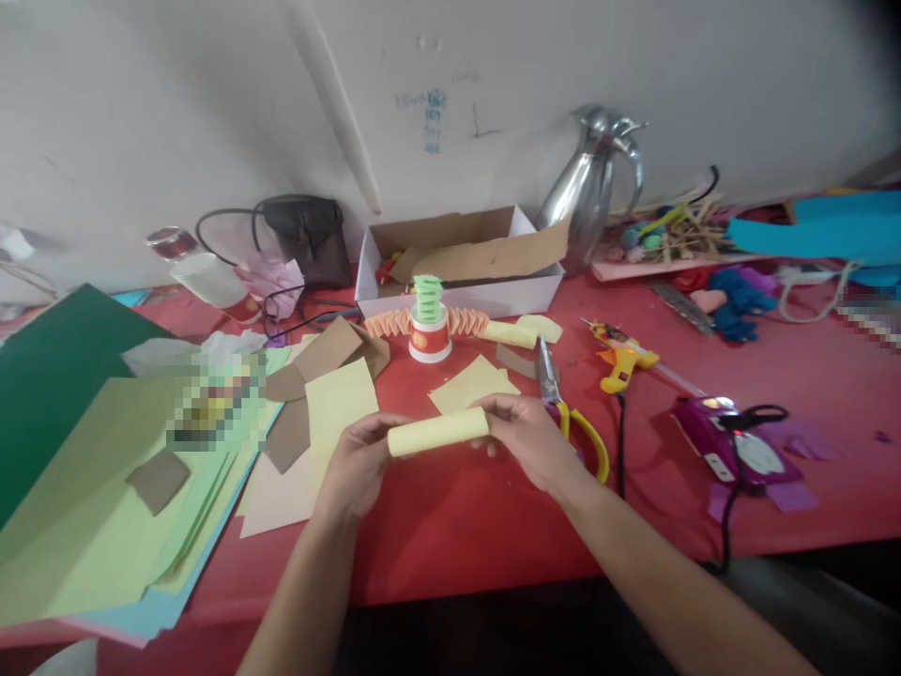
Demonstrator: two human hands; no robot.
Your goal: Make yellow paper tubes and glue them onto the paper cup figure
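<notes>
Between my two hands is a rolled tube of pale yellow paper (437, 432), held level above the red table. The fingers of my left hand (362, 460) close on its left end. My right hand (527, 432) grips the right end, some of its fingers hidden behind the roll. Just beyond stands a red and white paper cup (430, 340) with a folded green paper strip (428, 299) on top and folded orange paper strips (468, 323) at both sides. Another yellow paper roll (512, 334) touches the right strip's end. Yellow-handled scissors (556, 385) lie beside my right hand.
Coloured paper sheets (63, 507) and brown pieces (328, 352) cover the left side. A white box (457, 299) and a steel jug (587, 188) stand at the back. To the right lie a yellow glue gun (623, 366), its cord and a purple power strip (725, 441).
</notes>
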